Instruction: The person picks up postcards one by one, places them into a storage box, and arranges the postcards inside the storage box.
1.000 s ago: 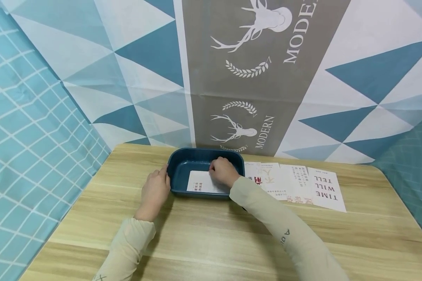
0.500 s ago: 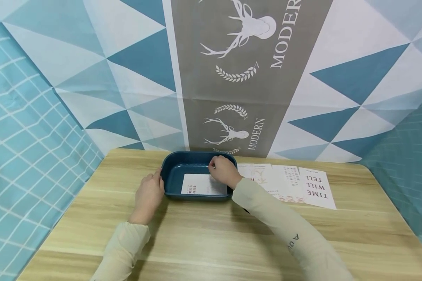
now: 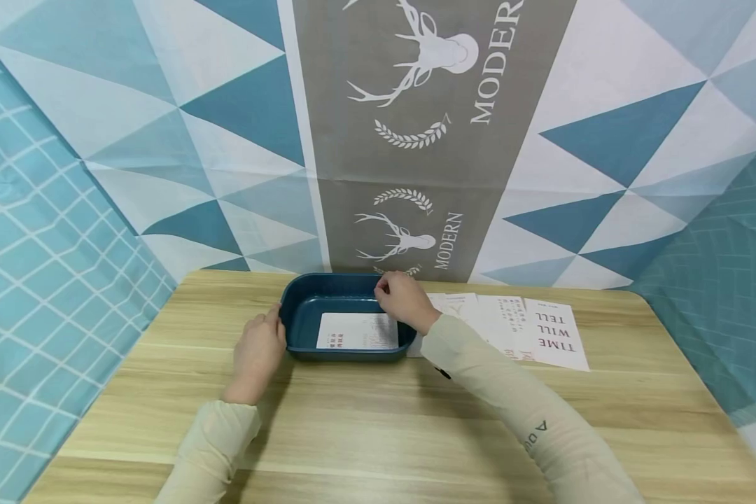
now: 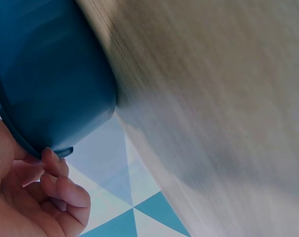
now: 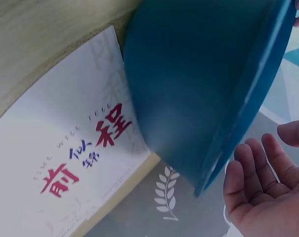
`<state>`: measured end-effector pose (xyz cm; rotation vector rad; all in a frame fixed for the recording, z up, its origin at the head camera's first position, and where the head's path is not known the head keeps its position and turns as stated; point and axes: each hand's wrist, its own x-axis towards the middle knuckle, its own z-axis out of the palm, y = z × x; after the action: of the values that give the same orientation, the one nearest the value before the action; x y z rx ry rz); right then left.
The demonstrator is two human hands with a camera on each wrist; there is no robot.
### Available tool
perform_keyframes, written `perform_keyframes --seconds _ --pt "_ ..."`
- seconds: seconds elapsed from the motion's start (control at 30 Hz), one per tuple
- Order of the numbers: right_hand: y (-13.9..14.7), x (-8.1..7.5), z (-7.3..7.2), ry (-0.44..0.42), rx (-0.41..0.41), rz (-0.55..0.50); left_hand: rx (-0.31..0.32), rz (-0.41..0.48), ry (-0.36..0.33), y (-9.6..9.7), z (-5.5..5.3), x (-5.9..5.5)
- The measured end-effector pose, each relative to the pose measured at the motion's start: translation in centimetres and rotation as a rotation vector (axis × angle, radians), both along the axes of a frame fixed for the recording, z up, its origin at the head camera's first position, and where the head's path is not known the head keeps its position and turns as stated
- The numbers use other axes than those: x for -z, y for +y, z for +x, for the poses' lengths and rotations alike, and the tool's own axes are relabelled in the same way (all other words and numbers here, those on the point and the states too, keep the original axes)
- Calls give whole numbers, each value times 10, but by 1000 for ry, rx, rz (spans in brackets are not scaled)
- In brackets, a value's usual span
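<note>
A dark blue plastic storage bin (image 3: 346, 355) with rounded corners sits at the back of the table. Its left rim is pinched between the thumb and curled fingers of my left hand (image 3: 260, 346), seen closer in the left wrist view, where the hand (image 4: 35, 192) is at the lip. White printed cards (image 3: 358, 332) lie inside the bin. My right hand (image 3: 404, 299) hovers over the bin's right rim. In the right wrist view this hand (image 5: 268, 182) has loosely bent fingers, thumb apart, and nothing between them.
A row of overlapping white cards (image 3: 557, 334) with red and grey lettering lies right of the bin, its left end partly behind my right hand and sleeve. A patterned cloth (image 3: 378, 140) hangs behind the wooden table (image 3: 365, 434).
My right hand has drawn away from the cards toward the bin's right rim, leaving more of them visible. My left hand keeps its hold on the rim. The head view has shifted slightly.
</note>
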<state>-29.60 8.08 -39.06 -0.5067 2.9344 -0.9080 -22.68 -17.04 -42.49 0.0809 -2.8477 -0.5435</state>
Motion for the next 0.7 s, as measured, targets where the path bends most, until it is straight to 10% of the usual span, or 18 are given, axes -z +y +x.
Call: perform_keyframes --seconds 0.7 --pt "52 0 -3 62 157 -32 16 -25 -14 -1 -3 2"
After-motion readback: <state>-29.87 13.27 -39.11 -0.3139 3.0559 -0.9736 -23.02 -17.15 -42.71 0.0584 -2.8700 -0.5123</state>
